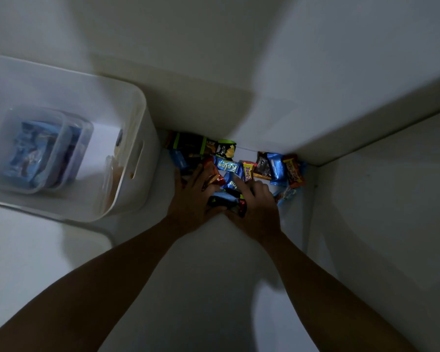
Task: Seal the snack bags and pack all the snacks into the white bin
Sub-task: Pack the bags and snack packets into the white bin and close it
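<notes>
Fingers (200, 174) of left hand (192, 201) and right hand (258, 212) curl round a clump of snacks (226, 197). Just beyond them a blue bar (228, 165) lies crosswise, long axis left-right. White bin (140, 118) sits off to their left.

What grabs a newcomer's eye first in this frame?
The bright heap of snack packs, jammed into the back corner of a dim white shelf, centre frame. The left hand and right hand meet over its near edge, fingers curled onto packs. At left stands the white bin, with clear tubs of blue packets inside.
</notes>
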A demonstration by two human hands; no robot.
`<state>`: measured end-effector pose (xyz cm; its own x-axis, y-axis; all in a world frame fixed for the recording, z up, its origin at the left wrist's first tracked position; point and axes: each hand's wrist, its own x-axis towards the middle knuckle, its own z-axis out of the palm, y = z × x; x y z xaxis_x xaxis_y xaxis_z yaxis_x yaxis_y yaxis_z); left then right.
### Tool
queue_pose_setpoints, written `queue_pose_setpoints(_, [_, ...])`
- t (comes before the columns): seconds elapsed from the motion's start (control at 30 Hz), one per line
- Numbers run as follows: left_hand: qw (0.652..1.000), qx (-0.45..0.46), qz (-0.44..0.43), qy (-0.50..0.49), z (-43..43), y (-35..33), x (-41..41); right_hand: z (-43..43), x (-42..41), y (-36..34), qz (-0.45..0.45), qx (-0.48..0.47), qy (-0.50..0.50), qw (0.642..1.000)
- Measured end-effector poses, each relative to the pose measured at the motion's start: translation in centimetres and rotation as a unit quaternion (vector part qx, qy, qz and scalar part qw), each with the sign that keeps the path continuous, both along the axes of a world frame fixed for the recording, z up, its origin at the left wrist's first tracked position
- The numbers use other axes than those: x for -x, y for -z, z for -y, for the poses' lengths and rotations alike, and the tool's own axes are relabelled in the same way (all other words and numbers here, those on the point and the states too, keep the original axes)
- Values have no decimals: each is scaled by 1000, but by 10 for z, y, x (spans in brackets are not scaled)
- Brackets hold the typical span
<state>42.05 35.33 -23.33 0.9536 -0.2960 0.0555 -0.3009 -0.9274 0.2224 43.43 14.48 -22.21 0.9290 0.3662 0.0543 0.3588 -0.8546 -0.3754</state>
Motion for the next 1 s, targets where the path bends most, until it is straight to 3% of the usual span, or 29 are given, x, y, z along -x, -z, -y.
queue_pose_setpoints(0.67, [993, 46, 102, -46, 5, 10, 8, -3, -1, 2, 8, 5, 51, 999])
queue_pose_setpoints(1.0, [999, -23, 4, -26, 4, -6, -5, -4, -3, 3, 9, -29, 62, 998])
